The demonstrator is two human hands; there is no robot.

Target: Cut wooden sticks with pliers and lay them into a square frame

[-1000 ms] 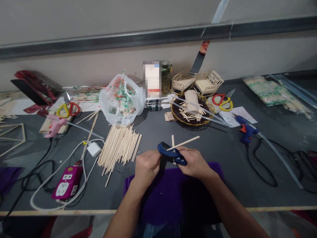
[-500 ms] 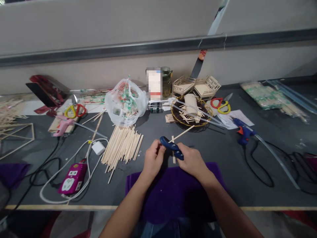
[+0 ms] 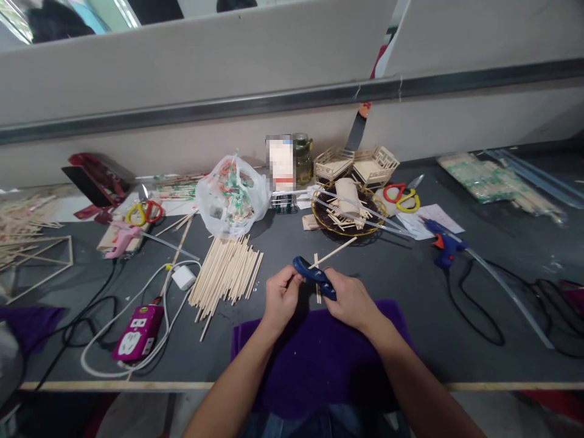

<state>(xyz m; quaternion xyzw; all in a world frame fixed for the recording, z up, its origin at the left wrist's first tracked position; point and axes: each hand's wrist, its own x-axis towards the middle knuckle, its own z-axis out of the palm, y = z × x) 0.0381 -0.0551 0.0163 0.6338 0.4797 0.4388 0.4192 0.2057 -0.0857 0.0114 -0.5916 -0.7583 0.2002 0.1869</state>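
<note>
My right hand [image 3: 349, 299] is closed around a blue cutter [image 3: 311, 275] above the purple cloth [image 3: 319, 359]. A thin wooden stick [image 3: 335, 250] runs through the cutter's jaws and points up to the right. My left hand [image 3: 280, 298] is closed in a pinch at the cutter's left end, where the stick's near end seems to sit. Short stick pieces [image 3: 318, 286] lie on the table just beneath the tool. A pile of long wooden sticks [image 3: 225, 274] lies to the left of my hands.
A plastic bag [image 3: 232, 194], a wire basket of stick offcuts [image 3: 349, 210], small stick-built boxes [image 3: 356, 163], two pairs of scissors [image 3: 404, 193], a blue glue gun [image 3: 444, 245] and a pink glue gun [image 3: 121, 240], a magenta power strip [image 3: 137, 331] with cables, and stick frames [image 3: 31, 243] crowd the dark table.
The head camera has tilted up slightly, so the table sits lower in view. Both hands have stayed on the cutter and stick, which now lie a little flatter.
</note>
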